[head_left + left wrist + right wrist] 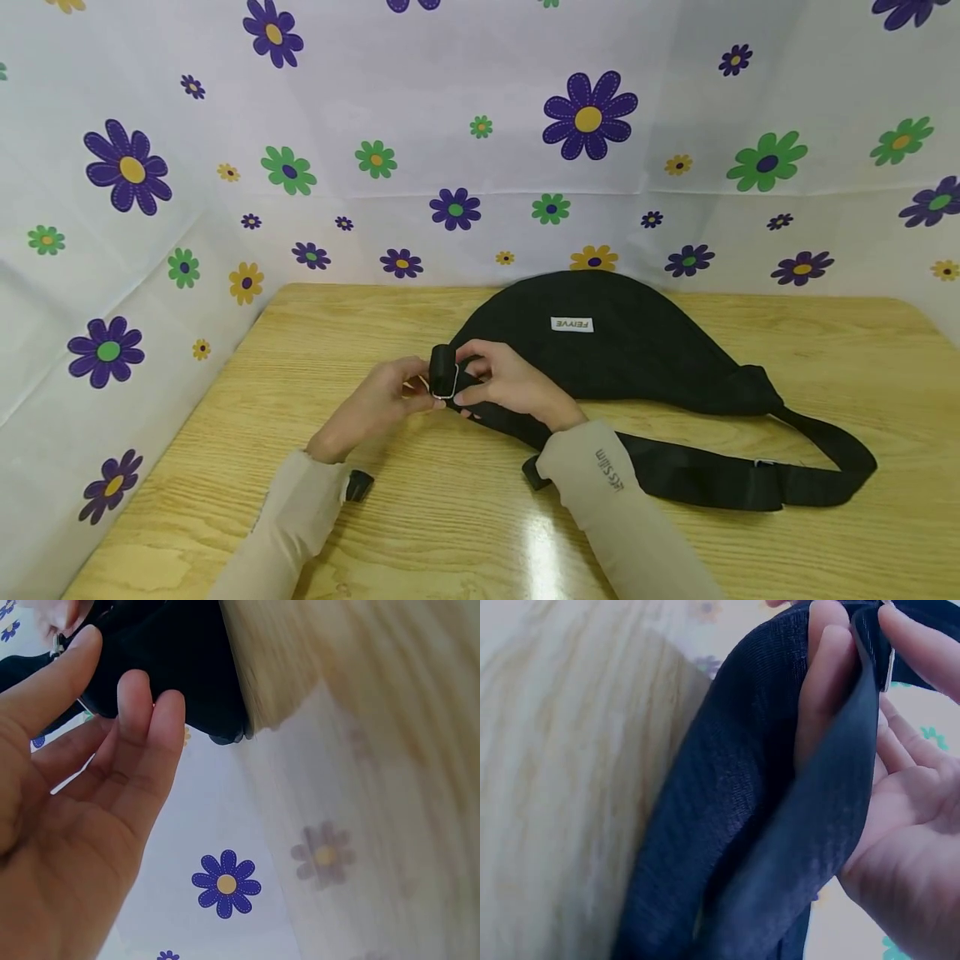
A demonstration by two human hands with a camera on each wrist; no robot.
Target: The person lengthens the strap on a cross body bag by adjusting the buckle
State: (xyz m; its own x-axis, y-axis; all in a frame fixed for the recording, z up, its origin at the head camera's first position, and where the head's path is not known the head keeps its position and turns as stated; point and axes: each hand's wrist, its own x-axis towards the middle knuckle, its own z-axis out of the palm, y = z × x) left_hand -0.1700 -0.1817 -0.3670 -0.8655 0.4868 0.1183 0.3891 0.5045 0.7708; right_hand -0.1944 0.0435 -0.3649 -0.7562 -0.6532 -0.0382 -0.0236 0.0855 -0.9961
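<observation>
While the black sling bag (607,342) lies limp near the table's (420,517) far edge, left hand (378,402) and right hand (504,385) pinch its soft webbing strap (697,475) at the metal slider (444,382), the firmest hold.

Light wooden desk (420,533) with visible grain, filling the lower half of the frame, glossy, with a bright glare patch near the bottom centre. White cloth backdrop (420,100) behind and along the left side, printed with purple, green and yellow flowers. Large purple flower with yellow centre (589,117) in the upper middle; another (129,167) at the upper left. Green flower with dark centre (767,161) at the upper right. Fold line running across the backdrop at mid-height. In the left wrist view, blue-purple flower (226,883) at lower centre, blurred desk edge (360,660) at upper right.
</observation>
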